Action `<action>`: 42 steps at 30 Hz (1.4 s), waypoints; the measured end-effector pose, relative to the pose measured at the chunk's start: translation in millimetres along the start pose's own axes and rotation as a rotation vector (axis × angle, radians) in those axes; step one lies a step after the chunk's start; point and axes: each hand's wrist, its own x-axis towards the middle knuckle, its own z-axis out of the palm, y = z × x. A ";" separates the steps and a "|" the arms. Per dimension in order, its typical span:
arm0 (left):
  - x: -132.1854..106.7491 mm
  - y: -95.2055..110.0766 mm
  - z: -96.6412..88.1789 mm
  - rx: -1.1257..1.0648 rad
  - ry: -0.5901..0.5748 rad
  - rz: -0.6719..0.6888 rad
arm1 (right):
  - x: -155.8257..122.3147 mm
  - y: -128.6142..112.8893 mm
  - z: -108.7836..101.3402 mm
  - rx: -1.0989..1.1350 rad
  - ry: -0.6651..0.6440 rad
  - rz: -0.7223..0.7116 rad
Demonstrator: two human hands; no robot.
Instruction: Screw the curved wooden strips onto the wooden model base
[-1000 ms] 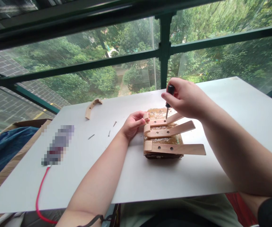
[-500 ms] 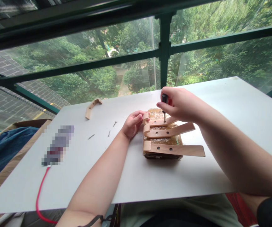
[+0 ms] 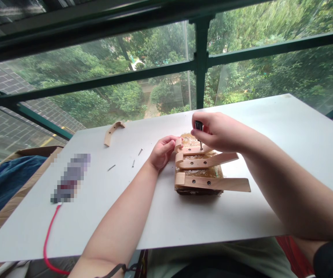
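Observation:
My right hand [image 3: 212,131] is closed round the black handle of a screwdriver [image 3: 198,125], whose shaft points down at a screw in the farthest wooden hook [image 3: 195,149]. That hook lies with two similar ones, the middle hook [image 3: 198,163] and the nearest hook [image 3: 221,183], across a tape-wrapped brown block [image 3: 201,191]. Two dark screw heads show in each of the nearer hooks. My left hand [image 3: 163,150] is closed at the block's far left corner, its fingers pinching the curled end of the farthest hook; the fingertips are partly hidden.
On the white table [image 3: 241,220], several loose screws [image 3: 133,163] lie left of the block. A separate wooden hook [image 3: 112,133] rests near the far edge. A blurred-out device [image 3: 70,179] with a red cable [image 3: 48,235] lies at left, beside a cardboard box [image 3: 18,193]. Windows stand behind.
My right hand has turned and shifted slightly left and down, tilting the screwdriver handle with it. My left hand and the block stay in place.

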 end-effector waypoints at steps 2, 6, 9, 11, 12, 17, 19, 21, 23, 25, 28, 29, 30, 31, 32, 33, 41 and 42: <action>-0.1 -0.1 -0.2 0.003 -0.005 0.002 | -0.2 0.2 -1.0 0.015 -0.025 0.000; -0.7 0.9 0.3 0.009 0.007 -0.008 | 1.4 4.5 -3.7 0.007 -0.037 0.037; -0.7 1.6 1.0 0.006 0.015 -0.015 | 3.2 7.4 -4.6 0.022 -0.055 0.064; -0.6 1.6 1.2 0.001 0.015 -0.011 | 3.8 7.7 -4.2 0.039 -0.068 0.069; -0.5 1.5 1.2 -0.001 0.014 -0.009 | 3.9 7.4 -3.9 0.046 -0.072 0.068; -1.0 1.1 1.0 0.001 0.004 -0.001 | 2.2 4.6 -1.8 0.053 -0.064 0.033; -1.3 1.2 1.1 -0.001 0.000 -0.001 | 1.2 3.9 -1.4 0.054 -0.060 0.018; -1.5 1.4 1.2 -0.001 -0.001 -0.003 | 0.6 3.6 -1.3 0.058 -0.060 0.011; -1.4 1.5 1.3 0.004 0.000 -0.003 | 0.5 3.4 -1.3 0.066 -0.064 0.013; -1.2 1.4 1.3 0.007 0.002 -0.002 | 0.8 3.1 -1.3 0.073 -0.068 0.025; -1.0 1.5 1.4 0.008 0.011 -0.007 | 1.4 2.4 -0.8 0.074 -0.068 0.038; -1.0 1.5 1.5 0.007 0.014 -0.009 | 1.4 2.1 -0.5 0.072 -0.070 0.040; -1.0 1.5 1.4 0.003 0.016 -0.012 | 1.3 1.9 -0.3 0.069 -0.073 0.040; -0.9 1.4 1.3 -0.003 0.018 -0.015 | 1.2 1.8 0.0 0.064 -0.075 0.041; -0.9 1.1 1.0 -0.012 0.019 -0.018 | 0.9 1.7 0.1 0.055 -0.074 0.042; -0.8 0.7 0.6 -0.023 0.020 -0.019 | 0.7 1.8 0.1 0.042 -0.068 0.042; -1.1 -2.6 -3.6 -0.086 0.038 -0.008 | 0.5 4.3 -1.6 -0.111 0.048 -0.029; -1.5 -2.7 -3.6 -0.085 0.042 -0.006 | 0.4 4.7 -1.4 -0.122 0.061 -0.035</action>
